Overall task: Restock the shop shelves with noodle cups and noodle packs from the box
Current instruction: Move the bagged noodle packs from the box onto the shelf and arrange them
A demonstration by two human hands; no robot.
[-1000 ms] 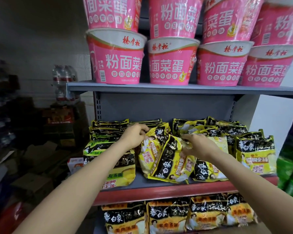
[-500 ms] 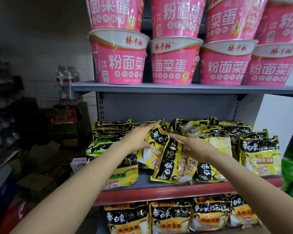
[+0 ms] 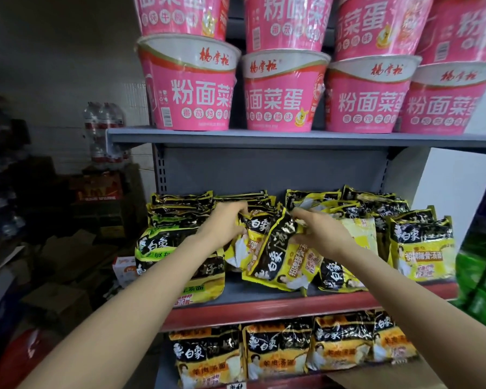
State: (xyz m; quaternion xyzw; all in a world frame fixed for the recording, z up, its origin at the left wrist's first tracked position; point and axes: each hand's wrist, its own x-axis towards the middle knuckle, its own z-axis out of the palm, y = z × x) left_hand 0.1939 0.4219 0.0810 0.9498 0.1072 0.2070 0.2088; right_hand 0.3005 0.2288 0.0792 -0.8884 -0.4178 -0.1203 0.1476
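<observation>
Both hands work at the middle shelf [image 3: 264,297], among the yellow-and-black noodle packs.

Left hand [image 3: 225,223]: the grip is curled over the top edge of a noodle pack [image 3: 253,237] that leans toward the right. The fingertips are hidden behind the pack's black upper band, so the exact finger contact cannot be told. The pack hangs directly below and just right of this grip.

Right hand [image 3: 323,234]: the grip pinches the upper part of a tilted noodle pack [image 3: 281,256], with the thumb low against the pack's front and the fingers reaching over its top corner. The pack lies to the left of and below this grip, slanting down toward the shelf's red front edge. Its lower end rests on the shelf.

The two gripped packs touch each other between the hands.

Further stacks of packs [image 3: 180,209] sit left of the left grip, and another stack [image 3: 421,248] stands right of the right grip. Above both grips, pink noodle cups [image 3: 281,94] stand in two tiers on the upper shelf [image 3: 292,137]. Below the grips, a lower shelf carries a row of orange-labelled packs [image 3: 275,355].

Cardboard boxes [image 3: 56,301] lie on the floor far left of the left forearm.
</observation>
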